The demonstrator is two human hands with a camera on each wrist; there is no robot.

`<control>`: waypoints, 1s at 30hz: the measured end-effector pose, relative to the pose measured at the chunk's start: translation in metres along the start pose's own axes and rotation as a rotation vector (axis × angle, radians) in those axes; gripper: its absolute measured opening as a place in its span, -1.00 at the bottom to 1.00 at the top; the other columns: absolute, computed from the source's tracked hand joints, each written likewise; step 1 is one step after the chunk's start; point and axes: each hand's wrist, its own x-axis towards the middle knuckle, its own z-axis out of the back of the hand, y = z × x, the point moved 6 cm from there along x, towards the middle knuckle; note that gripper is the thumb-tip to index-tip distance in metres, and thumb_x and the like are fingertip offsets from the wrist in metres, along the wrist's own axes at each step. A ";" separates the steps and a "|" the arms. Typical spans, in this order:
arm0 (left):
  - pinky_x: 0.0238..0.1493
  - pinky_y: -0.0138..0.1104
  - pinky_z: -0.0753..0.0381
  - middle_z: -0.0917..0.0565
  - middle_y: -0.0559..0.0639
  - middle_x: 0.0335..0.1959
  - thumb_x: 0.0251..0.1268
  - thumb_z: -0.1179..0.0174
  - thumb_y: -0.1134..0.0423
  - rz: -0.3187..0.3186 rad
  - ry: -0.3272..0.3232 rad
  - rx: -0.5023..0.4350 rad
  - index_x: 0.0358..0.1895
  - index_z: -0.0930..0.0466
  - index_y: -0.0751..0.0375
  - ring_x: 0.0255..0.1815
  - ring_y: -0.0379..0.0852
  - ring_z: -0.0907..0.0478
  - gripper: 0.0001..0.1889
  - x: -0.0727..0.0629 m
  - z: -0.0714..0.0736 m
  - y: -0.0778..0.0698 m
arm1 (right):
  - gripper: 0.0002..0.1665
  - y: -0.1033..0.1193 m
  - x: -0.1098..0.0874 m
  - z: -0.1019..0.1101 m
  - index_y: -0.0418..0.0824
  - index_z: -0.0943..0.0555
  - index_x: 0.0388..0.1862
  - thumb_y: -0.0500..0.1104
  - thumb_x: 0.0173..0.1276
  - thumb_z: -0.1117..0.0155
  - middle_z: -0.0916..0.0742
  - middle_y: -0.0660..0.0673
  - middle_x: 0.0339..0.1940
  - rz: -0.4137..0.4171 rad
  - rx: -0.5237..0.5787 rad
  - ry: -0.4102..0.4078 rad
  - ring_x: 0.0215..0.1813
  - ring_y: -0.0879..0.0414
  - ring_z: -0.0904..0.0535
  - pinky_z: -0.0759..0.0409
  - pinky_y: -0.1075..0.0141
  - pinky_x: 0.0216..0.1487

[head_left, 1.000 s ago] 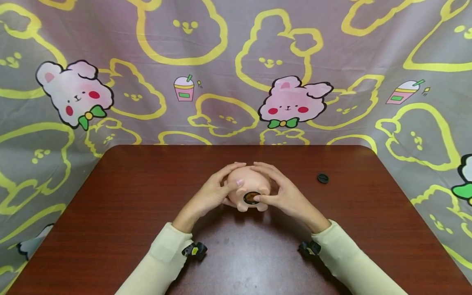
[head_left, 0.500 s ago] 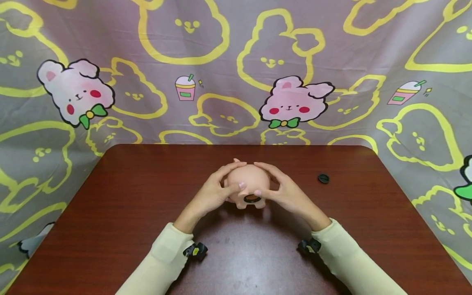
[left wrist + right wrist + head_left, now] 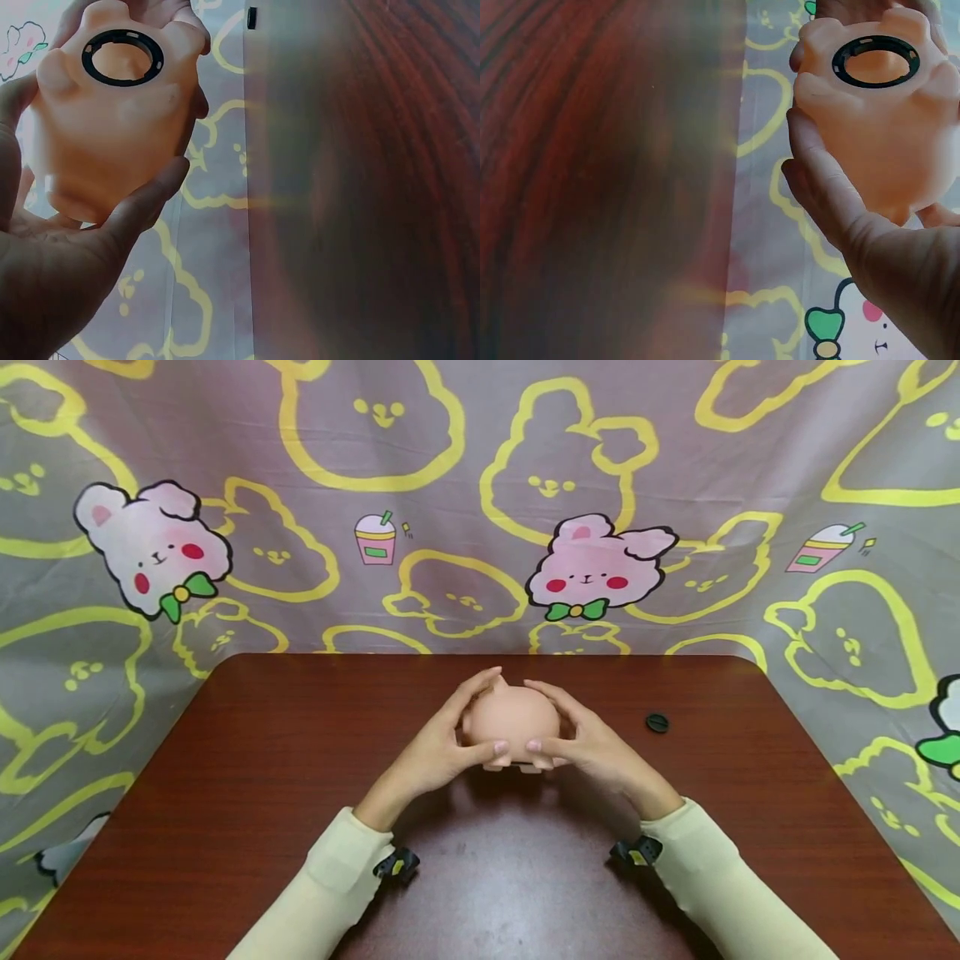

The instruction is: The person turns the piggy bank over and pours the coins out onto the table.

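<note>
A pink piggy bank is held between both hands just above the table, its feet pointing down. My left hand grips one end, thumb on the near side and fingers behind. At the other end my right hand grips it in the same way. The left wrist view shows the bank's underside, with a black ring around an open round hole between stubby feet. That hole also appears in the right wrist view, edged by the black ring. The head view hides it.
A small round black plug lies on the brown wooden table, right of the right hand. Behind the table hangs a patterned cloth with cartoon bunnies. Dark wrist devices sit at both cuffs.
The piggy bank has rolled from showing its bottom hole to standing level, hole downward. Both hands turned with it and lifted slightly; the right thumb left the hole's edge for the bank's side.
</note>
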 end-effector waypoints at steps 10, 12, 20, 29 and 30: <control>0.12 -0.13 -0.72 -0.29 0.02 0.59 0.23 -0.49 0.41 0.048 -0.004 -0.020 0.64 -0.15 -0.11 0.29 0.18 -0.53 -0.03 0.002 0.000 0.003 | 0.03 0.005 -0.001 0.001 0.14 -0.22 0.66 -0.21 0.33 -0.53 -0.45 -0.35 0.46 0.010 -0.032 0.000 -0.13 -0.11 -0.72 -0.77 -0.10 -0.16; 0.11 -0.15 -0.72 -0.30 0.00 0.59 0.24 -0.49 0.38 0.076 0.005 -0.010 0.63 -0.17 -0.12 0.26 0.16 -0.55 -0.05 0.002 0.000 0.005 | 0.03 0.006 -0.001 0.002 0.13 -0.23 0.66 -0.23 0.32 -0.53 -0.46 -0.35 0.46 0.020 -0.040 -0.008 -0.11 -0.11 -0.73 -0.77 -0.07 -0.15; 0.15 -0.13 -0.70 -0.32 -0.03 0.58 0.22 -0.53 0.26 0.144 0.033 0.068 0.67 -0.12 -0.24 0.22 0.10 -0.61 0.02 0.001 0.001 0.002 | 0.06 0.011 -0.004 0.005 0.27 -0.26 0.63 -0.16 0.27 -0.60 -0.45 -0.09 0.56 0.093 -0.182 -0.061 0.25 -0.14 -0.60 -0.60 0.02 0.21; 0.27 -0.11 -0.63 -0.22 -0.03 0.68 0.25 -0.52 0.28 0.097 0.048 0.101 0.68 -0.15 -0.03 0.39 0.08 -0.51 -0.03 0.003 0.000 -0.003 | 0.08 0.015 -0.008 -0.003 0.18 -0.29 0.63 -0.26 0.23 -0.62 -0.32 -0.07 0.63 0.206 -0.226 -0.060 0.41 -0.21 -0.46 -0.77 0.13 0.01; 0.29 -0.11 -0.62 -0.20 -0.06 0.69 0.25 -0.52 0.29 0.087 0.041 0.098 0.67 -0.17 -0.02 0.42 0.06 -0.48 -0.04 0.003 0.001 -0.003 | 0.09 0.017 -0.008 -0.004 0.16 -0.28 0.64 -0.27 0.23 -0.61 -0.29 -0.06 0.65 0.223 -0.236 -0.055 0.44 -0.22 -0.42 -0.79 0.15 -0.03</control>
